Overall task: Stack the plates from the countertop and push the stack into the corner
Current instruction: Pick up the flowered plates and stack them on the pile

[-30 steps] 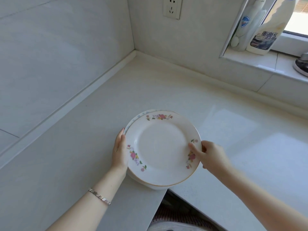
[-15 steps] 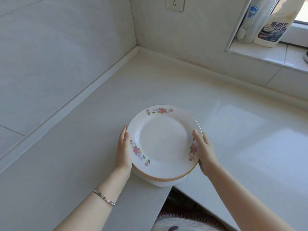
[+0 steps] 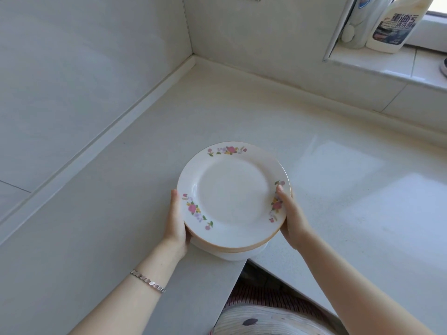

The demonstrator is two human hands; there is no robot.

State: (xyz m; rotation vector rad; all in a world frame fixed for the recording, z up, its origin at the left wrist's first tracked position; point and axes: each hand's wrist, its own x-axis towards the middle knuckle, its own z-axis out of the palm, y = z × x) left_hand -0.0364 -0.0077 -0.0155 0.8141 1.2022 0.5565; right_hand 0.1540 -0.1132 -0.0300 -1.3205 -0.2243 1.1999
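Note:
A stack of white plates [image 3: 233, 189] with pink flower prints and a gold rim rests on the pale countertop [image 3: 116, 213] near its inner front edge. The top plate sits square on the ones below. My left hand [image 3: 176, 218] presses against the stack's left side, and my right hand [image 3: 291, 215] cups its right side with the thumb on the rim. The corner [image 3: 193, 58] where the two walls meet lies beyond the stack, up and to the left.
A window ledge [image 3: 377, 61] at the upper right carries a white detergent jug [image 3: 396, 22] and a slim bottle [image 3: 358, 27]. A raised backsplash strip [image 3: 96, 139] runs along the left wall. The countertop's front edge [image 3: 239, 269] falls away just below the stack.
The top plate has been slid flush over the lower plates. My right hand has moved from pinching the rim to cupping the stack's side, and the stack has shifted slightly toward the corner.

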